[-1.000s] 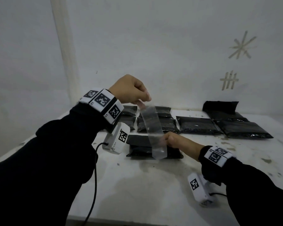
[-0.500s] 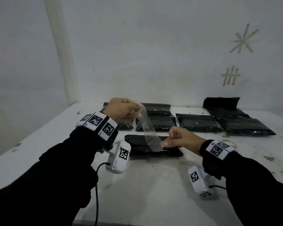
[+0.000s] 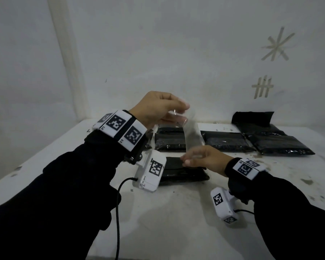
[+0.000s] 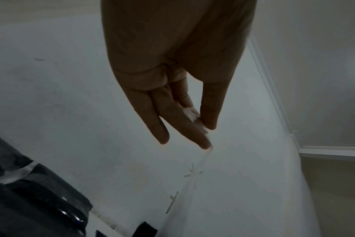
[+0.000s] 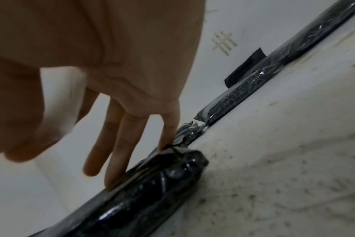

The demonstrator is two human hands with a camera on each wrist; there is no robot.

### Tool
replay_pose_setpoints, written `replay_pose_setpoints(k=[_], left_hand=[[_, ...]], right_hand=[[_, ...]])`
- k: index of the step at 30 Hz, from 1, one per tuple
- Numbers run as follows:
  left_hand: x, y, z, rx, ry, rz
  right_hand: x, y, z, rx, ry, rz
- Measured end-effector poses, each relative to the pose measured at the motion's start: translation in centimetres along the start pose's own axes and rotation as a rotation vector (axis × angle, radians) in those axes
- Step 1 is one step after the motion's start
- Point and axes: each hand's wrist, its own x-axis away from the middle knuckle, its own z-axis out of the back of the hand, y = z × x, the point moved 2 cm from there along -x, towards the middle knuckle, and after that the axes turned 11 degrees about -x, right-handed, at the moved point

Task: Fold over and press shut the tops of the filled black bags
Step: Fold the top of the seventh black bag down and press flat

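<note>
A filled black bag (image 3: 180, 173) lies flat on the white table (image 3: 176, 222) in front of me, its top folded over. A clear plastic strip (image 3: 192, 136) stretches upward from it. My left hand (image 3: 183, 112) is raised above the bag and pinches the strip's upper end; the left wrist view shows the left hand (image 4: 201, 123) with thumb and fingers closed on the thin strip (image 4: 203, 160). My right hand (image 3: 186, 160) pinches the strip's lower end just over the bag. In the right wrist view its other fingers (image 5: 116, 160) reach straight down onto the bag (image 5: 152, 181).
Several more filled black bags lie in a row behind, among them one in the middle (image 3: 225, 141) and one at the right (image 3: 281, 145). A bag top (image 3: 251, 117) stands up against the back wall. Walls close in at left and behind; the table's right side is stained.
My left hand has lifted the strip's upper end again after dipping low half a second ago. My right hand has stayed at the front bag, holding the lower end.
</note>
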Motion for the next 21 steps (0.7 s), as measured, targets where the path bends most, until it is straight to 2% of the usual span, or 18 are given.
replay_pose_setpoints(k=[3,7,13,21], left_hand=[[-0.2,-2.0,1.3,0.015,0.1,0.038],[-0.3,-6.2,3.1,0.031,0.24,0.181],[0.1,-9.5,4.0,0.043,0.339,0.294],[-0.4,-11.6,3.3,0.113,0.376,0.293]], right_hand=[[0.3,0.6,0.5,-0.109,-0.045,-0.03],[0.4,1.0,1.2,-0.121,-0.089,-0.06],[-0.2,0.0,1.1,-0.097,-0.162,-0.169],[-0.5,0.4,1.4,-0.157,-0.129,-0.232]])
